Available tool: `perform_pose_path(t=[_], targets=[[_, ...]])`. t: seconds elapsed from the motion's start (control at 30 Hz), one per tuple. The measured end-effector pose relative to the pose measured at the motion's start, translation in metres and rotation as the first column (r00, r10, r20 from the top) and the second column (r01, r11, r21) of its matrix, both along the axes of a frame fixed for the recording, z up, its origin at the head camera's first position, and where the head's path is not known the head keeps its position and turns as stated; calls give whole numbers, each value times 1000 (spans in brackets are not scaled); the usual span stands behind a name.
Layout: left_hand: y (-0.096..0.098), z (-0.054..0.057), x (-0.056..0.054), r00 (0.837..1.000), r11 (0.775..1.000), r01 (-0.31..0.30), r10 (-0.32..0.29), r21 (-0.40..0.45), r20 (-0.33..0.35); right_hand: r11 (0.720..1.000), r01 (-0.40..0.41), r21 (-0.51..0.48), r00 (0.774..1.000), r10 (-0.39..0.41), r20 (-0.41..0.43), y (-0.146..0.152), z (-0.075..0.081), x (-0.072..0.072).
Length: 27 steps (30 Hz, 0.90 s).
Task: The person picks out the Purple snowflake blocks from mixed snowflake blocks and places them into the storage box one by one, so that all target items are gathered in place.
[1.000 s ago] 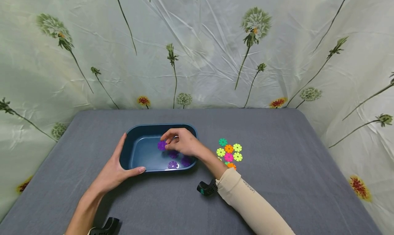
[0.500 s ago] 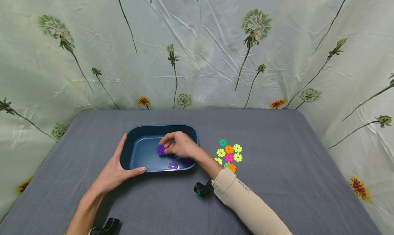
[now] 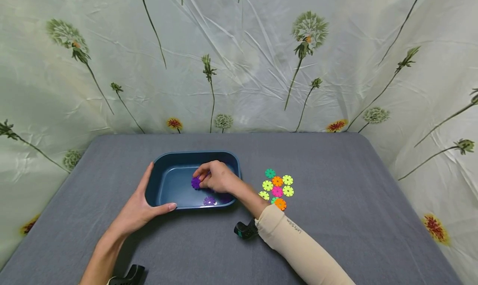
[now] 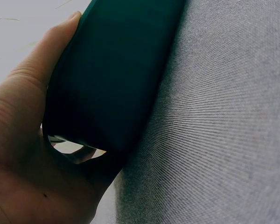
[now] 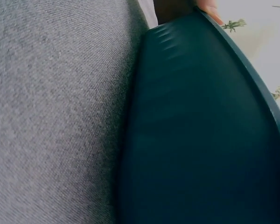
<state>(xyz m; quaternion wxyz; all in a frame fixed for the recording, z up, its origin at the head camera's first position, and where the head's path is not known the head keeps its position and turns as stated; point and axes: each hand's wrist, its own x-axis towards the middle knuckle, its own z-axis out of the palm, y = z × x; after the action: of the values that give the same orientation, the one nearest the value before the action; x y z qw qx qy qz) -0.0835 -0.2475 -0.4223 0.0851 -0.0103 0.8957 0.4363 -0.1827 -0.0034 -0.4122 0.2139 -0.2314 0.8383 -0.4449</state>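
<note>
A blue plastic tray (image 3: 175, 193) sits on the cloth-covered table. My left hand (image 3: 135, 208) grips its left end, thumb on the near rim and fingers around the far corner; the left wrist view shows this hand (image 4: 28, 140) against the tray's outer wall (image 4: 107, 74). Inside the tray my right hand (image 3: 218, 177) pinches a purple notched disc (image 3: 196, 183) between thumb and fingertips, low over the floor. Another purple disc (image 3: 209, 200) lies by the near wall, and more purple shows partly under the right hand. In the right wrist view the tray wall (image 5: 196, 116) hides the right hand.
Right of the tray, several notched discs lie grouped on the grey cloth (image 3: 336, 193), among them a green disc (image 3: 270, 173), a pink disc (image 3: 277, 191) and an orange disc (image 3: 280, 204). A flower-printed curtain (image 3: 246, 69) hangs behind the table.
My right hand has moved slightly down and toward me inside the tray, still pinching the purple disc, and is now nearly still. My left hand keeps its place on the tray.
</note>
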Motion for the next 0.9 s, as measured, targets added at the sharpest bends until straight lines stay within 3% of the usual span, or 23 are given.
perform_pose_path(t=[0.43,0.9], targets=[[1,-2,-3,1000,1000,-11,11,-8,7,999,44,-28,999,-44,1,6,2,2],[1,0,-2,1000,1000,-17,18,-10,25,990,-8,-143,999,1,-54,23,16,4]])
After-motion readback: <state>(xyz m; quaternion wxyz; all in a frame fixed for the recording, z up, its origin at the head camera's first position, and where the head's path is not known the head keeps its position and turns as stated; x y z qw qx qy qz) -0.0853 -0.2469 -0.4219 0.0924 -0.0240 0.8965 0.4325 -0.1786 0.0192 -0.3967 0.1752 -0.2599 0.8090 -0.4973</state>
